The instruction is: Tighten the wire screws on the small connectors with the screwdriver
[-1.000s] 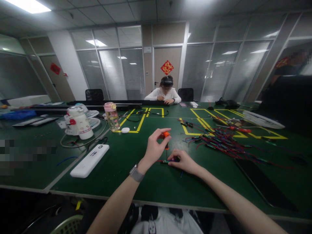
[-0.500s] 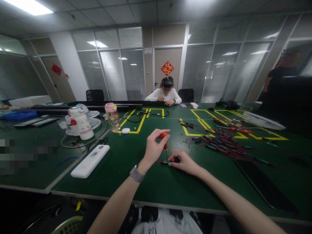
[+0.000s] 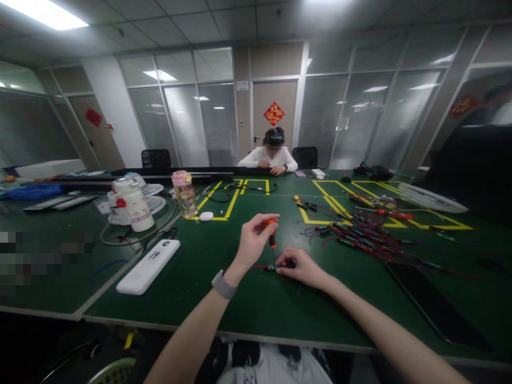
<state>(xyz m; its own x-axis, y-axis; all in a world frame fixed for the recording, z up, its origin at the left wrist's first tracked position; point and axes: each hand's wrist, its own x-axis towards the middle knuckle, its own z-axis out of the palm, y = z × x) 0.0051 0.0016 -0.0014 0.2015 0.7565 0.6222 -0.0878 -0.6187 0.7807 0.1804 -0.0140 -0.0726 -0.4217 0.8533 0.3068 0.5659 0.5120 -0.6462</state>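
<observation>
My left hand (image 3: 253, 241) is pinched round the orange handle of a small screwdriver (image 3: 272, 233), which stands upright with its tip down on a small green circuit board (image 3: 272, 267) on the green table (image 3: 224, 298). My right hand (image 3: 302, 265) lies on the table with its fingers pressed on the board's right end, holding it down. A watch sits on my left wrist. Red and dark wires run from the board.
A heap of red, blue and black wired boards (image 3: 360, 232) lies to the right, and a black flat panel (image 3: 432, 304) beyond my right arm. Left are a white power bank (image 3: 149, 265), a pink-lidded bottle (image 3: 184, 193) and a white jar (image 3: 130, 204). A person (image 3: 271, 154) sits opposite.
The screwdriver handle has turned a little between my left fingers. My right hand has stayed on the board. The view has shifted slightly.
</observation>
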